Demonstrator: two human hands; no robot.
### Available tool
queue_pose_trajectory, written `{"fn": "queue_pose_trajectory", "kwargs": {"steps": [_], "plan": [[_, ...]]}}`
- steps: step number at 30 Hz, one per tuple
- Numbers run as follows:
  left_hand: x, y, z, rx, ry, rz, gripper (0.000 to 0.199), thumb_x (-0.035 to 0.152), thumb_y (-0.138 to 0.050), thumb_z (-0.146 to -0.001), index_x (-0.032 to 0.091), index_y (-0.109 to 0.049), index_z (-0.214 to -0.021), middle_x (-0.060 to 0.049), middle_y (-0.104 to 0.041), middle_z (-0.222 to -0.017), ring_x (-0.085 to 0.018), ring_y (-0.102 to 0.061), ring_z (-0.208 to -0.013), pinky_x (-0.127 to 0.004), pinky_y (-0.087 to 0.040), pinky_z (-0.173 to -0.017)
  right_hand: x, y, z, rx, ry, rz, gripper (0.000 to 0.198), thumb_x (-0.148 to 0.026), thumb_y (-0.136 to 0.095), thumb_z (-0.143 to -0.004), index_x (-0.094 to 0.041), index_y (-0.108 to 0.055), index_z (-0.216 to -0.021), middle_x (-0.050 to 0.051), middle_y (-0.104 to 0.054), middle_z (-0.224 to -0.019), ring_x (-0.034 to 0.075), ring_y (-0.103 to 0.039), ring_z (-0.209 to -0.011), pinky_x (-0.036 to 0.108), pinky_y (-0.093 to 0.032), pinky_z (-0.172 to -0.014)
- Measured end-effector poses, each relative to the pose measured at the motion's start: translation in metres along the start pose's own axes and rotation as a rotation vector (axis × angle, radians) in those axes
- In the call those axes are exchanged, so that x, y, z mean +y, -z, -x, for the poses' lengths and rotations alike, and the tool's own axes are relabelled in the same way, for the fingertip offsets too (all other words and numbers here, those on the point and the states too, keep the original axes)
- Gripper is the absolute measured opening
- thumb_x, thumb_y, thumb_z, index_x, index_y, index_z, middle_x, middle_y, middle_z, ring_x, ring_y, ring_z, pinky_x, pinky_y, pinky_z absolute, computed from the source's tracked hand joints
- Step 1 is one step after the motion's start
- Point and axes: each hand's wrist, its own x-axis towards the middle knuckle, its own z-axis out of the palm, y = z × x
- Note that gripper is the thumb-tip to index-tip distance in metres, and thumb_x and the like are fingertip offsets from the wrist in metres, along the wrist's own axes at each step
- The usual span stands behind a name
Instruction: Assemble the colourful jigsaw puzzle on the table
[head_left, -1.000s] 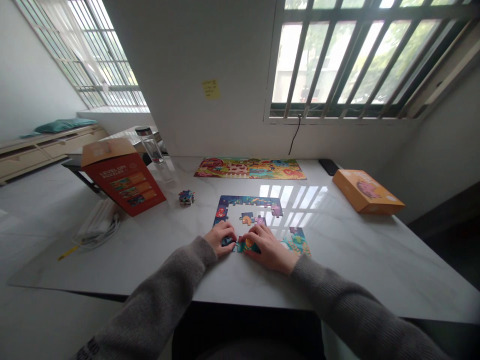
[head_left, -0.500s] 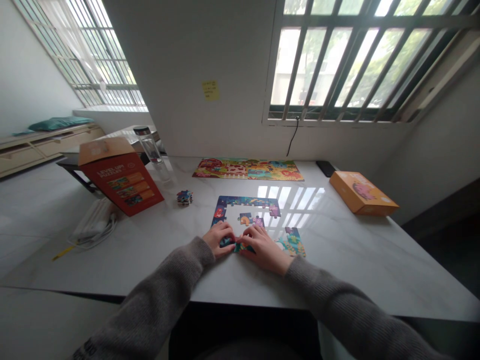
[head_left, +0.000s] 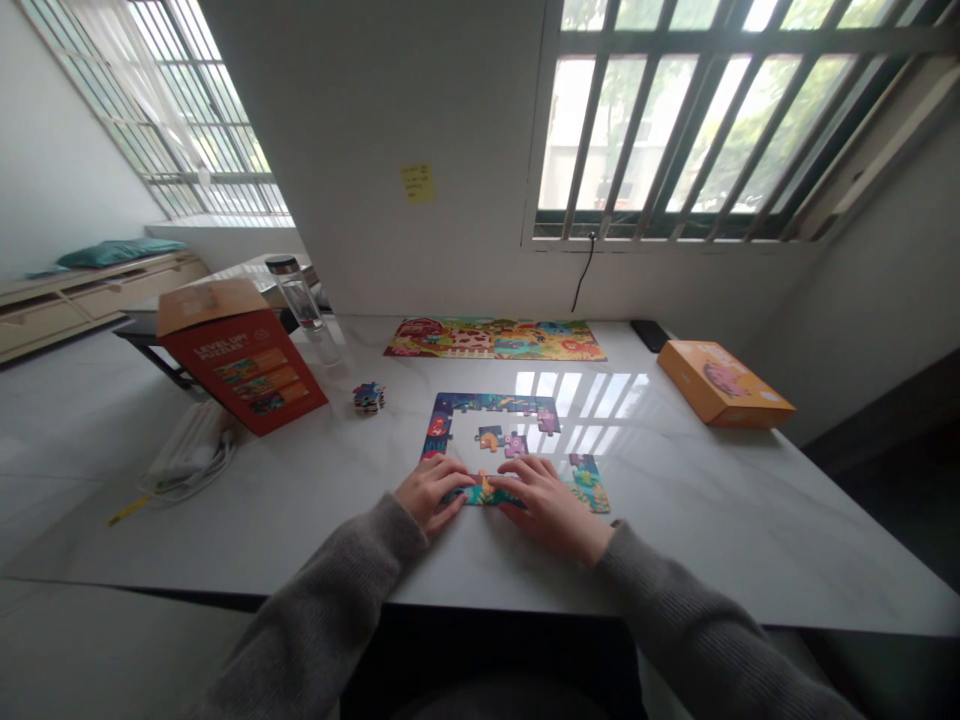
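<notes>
A partly joined jigsaw puzzle (head_left: 495, 402) with a dark blue sea-picture border lies on the table in front of me. My left hand (head_left: 435, 490) grips its near left part, fingers on the upper side and thumb at the near edge. My right hand (head_left: 551, 507) holds the near row further right in the same way, its fingers curved over the pieces. Bright near-row pieces (head_left: 481, 491) show between the hands. Inside the frame lie an orange-patterned piece (head_left: 490, 439) and a purple piece (head_left: 515, 443). Joined pieces (head_left: 590, 482) stick out right of my right hand.
A small stack of puzzle pieces (head_left: 368, 398) stands left of the puzzle. Behind lies a long finished puzzle (head_left: 495, 338). A red box (head_left: 259, 375), glass bottle (head_left: 300, 298) and white power strip (head_left: 187, 450) are at left; an orange box (head_left: 724, 385) and black phone (head_left: 649, 336) at right.
My hands have moved apart a little, the right one to the right. More of the near row now shows between them, and the fingers are less bunched.
</notes>
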Motion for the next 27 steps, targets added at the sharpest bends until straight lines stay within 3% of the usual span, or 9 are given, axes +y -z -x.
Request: {"fn": "queue_pose_trajectory", "kwargs": {"steps": [5, 11, 18, 24, 27], "plan": [[0.025, -0.011, 0.020, 0.015, 0.048, -0.065, 0.033, 0.025, -0.051, -0.094, 0.021, -0.065, -0.124, -0.011, -0.065, -0.124, -0.027, -0.056, -0.114, -0.046, -0.047, -0.101, 0.010, 0.007, 0.048, 0.139, -0.121, 0.095, 0.035, -0.022, -0.058, -0.095, -0.031, -0.063, -0.129, 0.008, -0.061, -0.133, 0.029, -0.049, -0.126, 0.051, -0.040, -0.105], [0.049, -0.022, 0.025, -0.009, 0.095, -0.155, 0.042, 0.029, -0.055, -0.092, 0.019, -0.061, -0.132, -0.014, -0.060, -0.125, -0.031, -0.053, -0.116, -0.048, -0.046, -0.101, 0.025, 0.009, 0.091, 0.218, -0.287, 0.198, 0.031, -0.025, -0.055, -0.096, -0.030, -0.066, -0.125, 0.008, -0.060, -0.136, 0.030, -0.050, -0.125, 0.048, -0.043, -0.102], [0.059, -0.033, 0.016, -0.068, 0.097, -0.182, 0.055, 0.039, -0.059, -0.088, 0.021, -0.053, -0.140, -0.014, -0.054, -0.134, -0.034, -0.047, -0.122, -0.050, -0.042, -0.104, 0.025, 0.011, 0.098, 0.202, -0.330, 0.150, 0.027, -0.026, -0.053, -0.097, -0.028, -0.068, -0.120, 0.009, -0.061, -0.131, 0.029, -0.052, -0.121, 0.046, -0.048, -0.098], [0.060, -0.035, 0.014, -0.087, 0.123, -0.177, 0.056, 0.041, -0.062, -0.086, 0.025, -0.054, -0.139, -0.012, -0.054, -0.134, -0.034, -0.046, -0.121, -0.051, -0.040, -0.104, 0.041, 0.020, 0.103, 0.322, -0.403, -0.008, 0.027, -0.026, -0.045, -0.100, -0.024, -0.066, -0.116, 0.010, -0.066, -0.118, 0.026, -0.057, -0.113, 0.043, -0.051, -0.098], [0.058, -0.034, 0.015, -0.084, 0.123, -0.170, 0.056, 0.040, -0.061, -0.086, 0.024, -0.054, -0.139, -0.012, -0.054, -0.134, -0.034, -0.046, -0.121, -0.051, -0.040, -0.104, 0.052, 0.024, 0.106, 0.267, -0.404, 0.035, 0.027, -0.030, -0.049, -0.097, -0.024, -0.066, -0.118, 0.011, -0.065, -0.122, 0.027, -0.057, -0.115, 0.045, -0.051, -0.099]]}}
